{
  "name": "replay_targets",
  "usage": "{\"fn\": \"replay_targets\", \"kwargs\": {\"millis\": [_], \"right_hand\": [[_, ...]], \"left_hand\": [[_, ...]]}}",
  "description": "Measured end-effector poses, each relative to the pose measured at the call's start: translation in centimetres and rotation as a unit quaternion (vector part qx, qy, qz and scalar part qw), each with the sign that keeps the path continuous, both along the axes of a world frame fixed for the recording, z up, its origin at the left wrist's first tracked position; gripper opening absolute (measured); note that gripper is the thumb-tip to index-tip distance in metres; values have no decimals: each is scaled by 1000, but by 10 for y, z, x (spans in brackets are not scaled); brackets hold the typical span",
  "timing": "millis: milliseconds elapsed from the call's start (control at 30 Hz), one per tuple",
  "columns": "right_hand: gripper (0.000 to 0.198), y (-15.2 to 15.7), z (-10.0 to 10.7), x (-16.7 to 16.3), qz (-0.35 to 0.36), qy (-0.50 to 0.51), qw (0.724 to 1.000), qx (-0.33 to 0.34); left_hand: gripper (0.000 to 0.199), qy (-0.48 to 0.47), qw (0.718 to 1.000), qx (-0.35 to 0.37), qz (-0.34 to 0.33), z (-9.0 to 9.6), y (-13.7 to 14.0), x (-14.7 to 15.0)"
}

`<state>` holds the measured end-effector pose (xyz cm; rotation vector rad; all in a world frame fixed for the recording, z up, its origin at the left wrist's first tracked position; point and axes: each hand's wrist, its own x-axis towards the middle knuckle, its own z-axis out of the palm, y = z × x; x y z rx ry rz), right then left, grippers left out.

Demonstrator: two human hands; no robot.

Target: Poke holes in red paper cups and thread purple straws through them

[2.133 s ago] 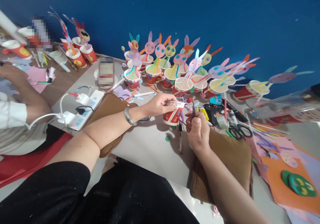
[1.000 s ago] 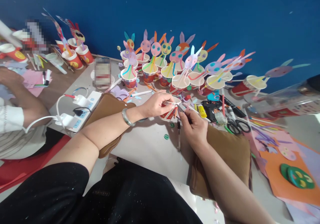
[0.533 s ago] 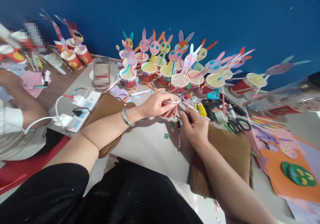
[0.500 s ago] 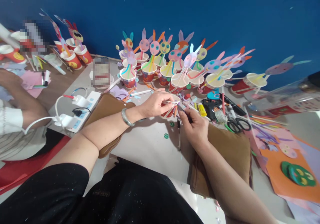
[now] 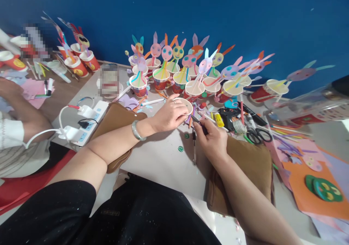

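My left hand (image 5: 171, 113) is wrapped round a paper cup (image 5: 186, 104), its pale inside and rim showing between hand and the cups behind. A ring is on that hand and a bangle on its wrist. Just to the right, my right hand (image 5: 211, 137) grips a slim dark tool (image 5: 196, 120) whose tip points at the cup's side; its exact kind is unclear. Between the hands, a pen (image 5: 194, 146) lies on the table with two small green heart-marked discs, one of them a green disc (image 5: 180, 149) nearer me.
Behind stand several cups with paper rabbit heads, such as a cup (image 5: 138, 85). At right are black-handled scissors (image 5: 259, 135), a hot glue gun (image 5: 227, 114), a clear bottle (image 5: 308, 103) and orange paper (image 5: 296, 186). Left are a power strip (image 5: 94, 123) and another person's arm (image 5: 27, 106).
The cup has been tilted and turned in my left hand, so more of its inside faces me. My right hand stays nearly in place with the dark tool.
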<state>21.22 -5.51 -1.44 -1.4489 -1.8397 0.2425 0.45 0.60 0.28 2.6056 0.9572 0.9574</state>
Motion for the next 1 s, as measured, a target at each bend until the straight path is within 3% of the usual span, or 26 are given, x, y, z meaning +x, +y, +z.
{"fn": "replay_targets", "kwargs": {"millis": [100,300,367,467,567,833,1000], "right_hand": [[42,0,3,-2,5,39,999,-30],[46,2,9,-5,65,164,971,-160],[46,1,8,-5,51,134,980,-137],[44,-1,3,-4,-3,28,999,-42],[47,-2,-1,-2,-28,-43,999,18],[46,-1,0,-4,-2,19,1000,1],[48,-1,0,-4,-10,10,1000,3]], "left_hand": [[30,25,999,26,2,2,-1,0],[29,67,995,66,17,3,-2,-1],[29,72,995,73,15,2,-2,-1],[32,69,994,82,8,1,-2,-2],[31,51,996,76,13,0,-3,-1],[19,-32,999,-6,31,-5,-8,5],[15,-92,995,-6,26,-7,-10,7]]}}
